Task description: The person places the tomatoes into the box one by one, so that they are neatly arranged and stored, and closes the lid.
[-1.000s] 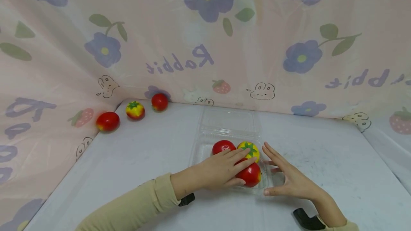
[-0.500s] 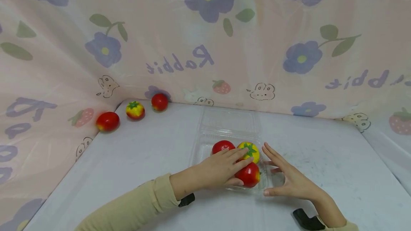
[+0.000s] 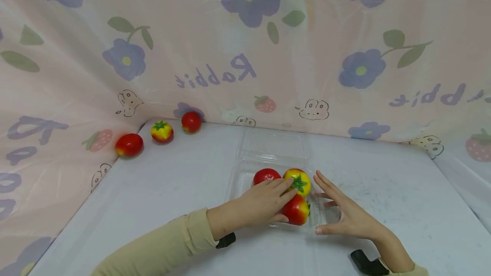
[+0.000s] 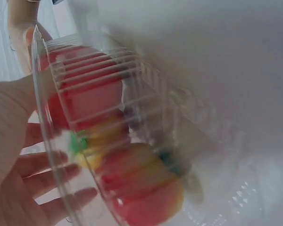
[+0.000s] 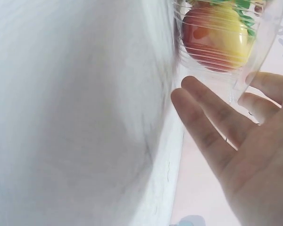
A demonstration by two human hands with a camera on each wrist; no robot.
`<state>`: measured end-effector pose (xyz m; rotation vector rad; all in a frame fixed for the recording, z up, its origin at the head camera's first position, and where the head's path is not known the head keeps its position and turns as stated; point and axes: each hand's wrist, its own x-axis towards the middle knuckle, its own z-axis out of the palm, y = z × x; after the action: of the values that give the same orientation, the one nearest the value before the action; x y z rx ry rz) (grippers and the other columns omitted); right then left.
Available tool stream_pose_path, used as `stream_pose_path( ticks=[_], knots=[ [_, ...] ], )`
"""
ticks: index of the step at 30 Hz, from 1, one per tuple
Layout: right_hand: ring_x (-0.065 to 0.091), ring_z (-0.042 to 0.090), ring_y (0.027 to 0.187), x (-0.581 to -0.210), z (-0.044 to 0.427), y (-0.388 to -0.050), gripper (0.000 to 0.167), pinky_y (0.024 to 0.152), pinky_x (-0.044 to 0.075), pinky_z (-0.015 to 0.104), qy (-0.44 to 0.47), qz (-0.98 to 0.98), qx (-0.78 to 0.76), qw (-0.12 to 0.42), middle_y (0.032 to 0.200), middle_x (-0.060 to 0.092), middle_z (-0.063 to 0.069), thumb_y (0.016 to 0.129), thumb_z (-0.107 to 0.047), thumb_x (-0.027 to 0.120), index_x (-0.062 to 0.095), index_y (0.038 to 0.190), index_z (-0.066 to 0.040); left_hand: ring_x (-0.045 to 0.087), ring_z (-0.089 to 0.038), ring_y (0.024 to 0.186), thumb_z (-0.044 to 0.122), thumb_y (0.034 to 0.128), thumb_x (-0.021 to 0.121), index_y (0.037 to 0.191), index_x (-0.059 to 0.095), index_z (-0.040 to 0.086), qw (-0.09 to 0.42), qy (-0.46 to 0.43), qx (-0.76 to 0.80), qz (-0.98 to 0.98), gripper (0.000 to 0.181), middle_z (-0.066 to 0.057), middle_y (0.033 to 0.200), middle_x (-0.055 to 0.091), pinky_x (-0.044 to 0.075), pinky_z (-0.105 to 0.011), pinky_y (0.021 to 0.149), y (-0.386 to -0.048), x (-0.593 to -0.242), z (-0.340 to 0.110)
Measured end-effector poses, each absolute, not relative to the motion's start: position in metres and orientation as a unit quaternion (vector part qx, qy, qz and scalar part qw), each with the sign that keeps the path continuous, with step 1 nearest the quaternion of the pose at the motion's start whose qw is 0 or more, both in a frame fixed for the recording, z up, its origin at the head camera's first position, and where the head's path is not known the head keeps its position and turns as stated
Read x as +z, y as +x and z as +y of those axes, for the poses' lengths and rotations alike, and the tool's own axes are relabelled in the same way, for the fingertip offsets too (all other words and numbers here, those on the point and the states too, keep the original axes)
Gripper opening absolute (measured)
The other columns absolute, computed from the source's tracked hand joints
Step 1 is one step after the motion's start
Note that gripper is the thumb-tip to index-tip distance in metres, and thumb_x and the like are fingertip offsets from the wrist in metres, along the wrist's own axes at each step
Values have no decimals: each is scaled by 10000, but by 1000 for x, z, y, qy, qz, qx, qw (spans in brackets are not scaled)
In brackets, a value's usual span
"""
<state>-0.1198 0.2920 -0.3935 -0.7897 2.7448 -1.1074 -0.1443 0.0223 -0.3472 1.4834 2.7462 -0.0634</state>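
An open clear plastic clamshell box [image 3: 238,191] sits on the white table, its lid [image 3: 274,144] folded back toward the curtain. Three tomatoes, seemingly artificial, lie inside: a red one [image 3: 264,175] at the back, a yellow one [image 3: 304,179] with a green calyx beside it, and a red-yellow one [image 3: 299,213] in front. My left hand [image 3: 256,204] reaches over the near side, its extended fingers resting on the front and yellow tomatoes. At the box's right side stands my right hand [image 3: 350,217], fingers spread, fingertips [image 5: 254,77] close to the clear wall; contact is hard to tell.
Along the far left table edge are three more tomatoes: a red one [image 3: 129,145], a yellow-red one [image 3: 162,132] and another red one [image 3: 191,122]. A patterned curtain [image 3: 207,46] rises behind and at the left side of the table.
The front tomato has rolled under my left fingers, showing more yellow on its right. The yellow tomato's green calyx now faces more toward me. My right hand stays in place.
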Motion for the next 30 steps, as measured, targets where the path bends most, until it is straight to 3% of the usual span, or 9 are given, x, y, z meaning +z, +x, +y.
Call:
stream_pose_path(
  ticks=[7, 11, 19, 30],
  knots=[
    [545, 355, 1177, -394, 292, -120, 1131, 873, 541, 308, -259, 897, -357, 36, 1620, 89, 64, 687, -275, 856, 127, 1550, -215, 340, -216, 1416, 555, 906, 525, 1503, 317, 298, 30, 458, -29, 888, 683, -34, 1565, 304, 367, -386, 1116, -147, -349, 32],
    [539, 370, 1178, -394, 293, -120, 1133, 872, 542, 314, -264, 895, -358, 34, 1620, 90, 77, 688, -272, 858, 126, 1550, -205, 311, -217, 1430, 578, 920, 474, 1515, 267, 334, 29, 461, -48, 885, 675, -31, 1577, 274, 367, -388, 1116, -147, -350, 41],
    [531, 367, 1172, -395, 293, -120, 1122, 861, 539, 303, -265, 894, -361, 33, 1620, 94, 54, 691, -271, 856, 137, 1549, -199, 319, -217, 1427, 598, 931, 431, 1525, 229, 335, 4, 462, -77, 883, 680, -30, 1575, 279, 374, -379, 1111, -146, -356, 45],
    [536, 361, 1172, -395, 293, -120, 1121, 864, 543, 313, -269, 893, -359, 29, 1617, 109, 63, 687, -274, 858, 145, 1548, -195, 240, -216, 1461, 592, 957, 369, 1545, 164, 285, 21, 460, -45, 887, 693, -22, 1600, 210, 298, -412, 1156, -147, -354, 33]
  ],
)
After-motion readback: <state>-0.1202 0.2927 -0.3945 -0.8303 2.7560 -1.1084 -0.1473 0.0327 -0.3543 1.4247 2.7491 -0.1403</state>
